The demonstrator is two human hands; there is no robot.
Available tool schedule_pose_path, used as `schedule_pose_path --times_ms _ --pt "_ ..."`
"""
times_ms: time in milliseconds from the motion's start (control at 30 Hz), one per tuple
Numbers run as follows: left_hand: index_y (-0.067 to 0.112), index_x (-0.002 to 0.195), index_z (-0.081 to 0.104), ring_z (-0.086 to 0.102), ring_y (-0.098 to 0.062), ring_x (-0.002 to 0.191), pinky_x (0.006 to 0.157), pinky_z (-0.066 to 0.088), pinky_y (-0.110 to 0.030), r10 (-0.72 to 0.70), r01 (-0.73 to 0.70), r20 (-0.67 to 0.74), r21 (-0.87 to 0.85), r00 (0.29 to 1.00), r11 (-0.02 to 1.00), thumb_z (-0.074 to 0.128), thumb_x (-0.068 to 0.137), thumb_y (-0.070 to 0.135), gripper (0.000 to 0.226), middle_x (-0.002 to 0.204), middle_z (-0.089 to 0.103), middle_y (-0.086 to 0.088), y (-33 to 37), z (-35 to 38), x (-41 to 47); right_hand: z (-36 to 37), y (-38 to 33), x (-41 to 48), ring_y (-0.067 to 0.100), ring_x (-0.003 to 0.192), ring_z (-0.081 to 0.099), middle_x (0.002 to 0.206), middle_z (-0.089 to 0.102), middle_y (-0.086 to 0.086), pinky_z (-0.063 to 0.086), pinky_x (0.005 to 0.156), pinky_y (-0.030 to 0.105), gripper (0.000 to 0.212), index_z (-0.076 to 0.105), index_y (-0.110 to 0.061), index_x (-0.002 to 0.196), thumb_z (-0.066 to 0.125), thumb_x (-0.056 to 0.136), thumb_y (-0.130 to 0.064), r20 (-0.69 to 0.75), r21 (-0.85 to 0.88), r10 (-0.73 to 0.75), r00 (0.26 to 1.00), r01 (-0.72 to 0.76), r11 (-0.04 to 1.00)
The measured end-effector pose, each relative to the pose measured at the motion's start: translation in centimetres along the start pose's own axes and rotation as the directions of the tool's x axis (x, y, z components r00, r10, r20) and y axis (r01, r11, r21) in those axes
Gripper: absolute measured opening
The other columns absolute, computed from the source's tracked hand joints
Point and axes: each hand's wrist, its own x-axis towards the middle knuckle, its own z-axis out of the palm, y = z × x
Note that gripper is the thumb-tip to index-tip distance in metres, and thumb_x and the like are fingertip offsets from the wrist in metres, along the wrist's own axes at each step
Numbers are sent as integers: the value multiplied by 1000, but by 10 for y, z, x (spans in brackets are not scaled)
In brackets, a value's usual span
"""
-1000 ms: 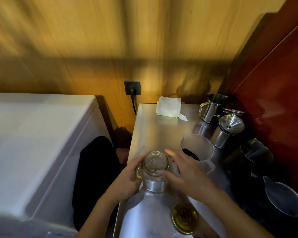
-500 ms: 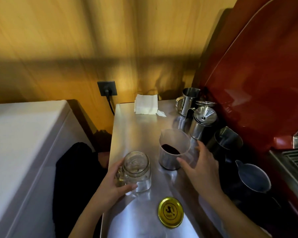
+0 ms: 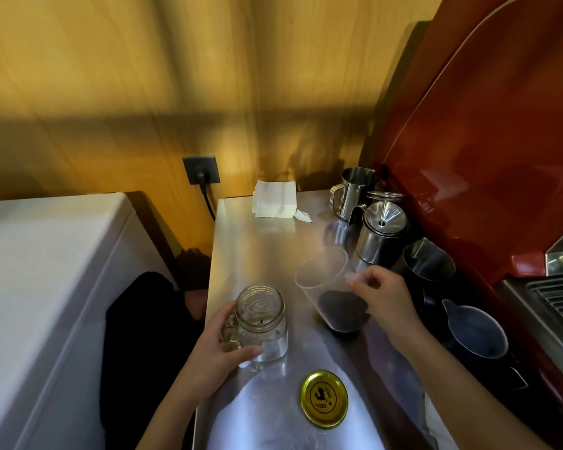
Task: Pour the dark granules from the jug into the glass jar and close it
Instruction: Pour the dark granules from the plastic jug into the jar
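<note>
The right hand (image 3: 384, 303) is curled around the far side of a translucent plastic jug (image 3: 329, 290), gripping it and holding it tilted with its mouth leaning away; dark granules (image 3: 342, 308) lie heaped in its low end. To its left, the left hand (image 3: 223, 349) wraps the ribbed glass jar (image 3: 262, 323), which stands upright and open on the brushed steel counter (image 3: 260, 248). Nearer than both hands, the round gold lid (image 3: 324, 398) lies flat. Beyond the right hand stand shiny steel pitchers (image 3: 351, 193) and a cone-shaped funnel (image 3: 384, 219).
</note>
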Motion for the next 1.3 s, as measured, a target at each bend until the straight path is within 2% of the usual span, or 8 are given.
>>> schedule_pose_path --times_ms 200,367,467,667,800,967,1133,1300 --pt "48 107 55 64 5 97 74 49 -7 -1 1 -14 31 1000 1000 87 48 28 70 109 66 9 -4 -1 0 2 -6 2 11 60 46 64 51 6 35 47 7 23 52 -8 65 61 85 -5 7 120 3 1000 -3 993" --pt "63 104 54 63 2 101 77 50 -9 2 0 -34 44 999 999 87 47 37 71 111 65 13 -5 1 -1 1 -7 2 9 63 48 66 53 2 37 52 9 17 54 -5 73 55 90 -9 40 159 -14 999 7 987" --pt "56 110 51 61 -4 108 89 48 -17 6 -4 -44 56 999 998 86 49 36 72 118 61 12 -4 3 -2 1 -9 -1 11 69 51 73 56 6 40 62 20 18 56 -2 78 53 92 -13 29 195 -24 999 18 981" --pt "44 119 46 52 -6 118 95 40 -18 33 -25 -64 123 997 992 84 53 39 77 128 55 6 -1 5 -3 -1 -21 1 -2 55 53 58 61 -7 42 51 10 16 59 -9 70 59 86 -6 -42 363 -79 996 89 927" --pt "45 123 41 47 -10 124 104 40 -28 38 -27 -79 134 996 991 85 52 39 83 132 50 6 3 8 -4 -9 -30 5 7 63 55 59 63 -9 43 62 24 12 65 -18 70 64 81 -15 -26 332 -156 987 155 930" --pt "39 129 43 49 -13 123 108 42 -44 36 -19 -104 160 994 987 86 51 43 90 130 53 6 6 12 -2 -14 -48 4 3 70 58 70 67 -12 44 63 11 4 67 -26 75 67 77 -29 13 295 -357 934 338 894" --pt "44 118 44 56 -11 115 103 46 -42 59 -28 -136 220 989 975 90 52 36 80 120 59 10 13 15 2 -13 -65 8 3 81 60 81 70 -16 45 71 11 10 68 -29 82 60 79 -22 87 213 -480 873 454 865" --pt "37 121 48 56 -11 113 98 46 -35 49 -12 -149 238 988 971 84 48 50 83 116 59 15 16 17 3 -6 -78 12 1 82 60 81 69 -18 45 71 9 14 66 -34 84 63 78 -21 177 161 -532 828 509 845"
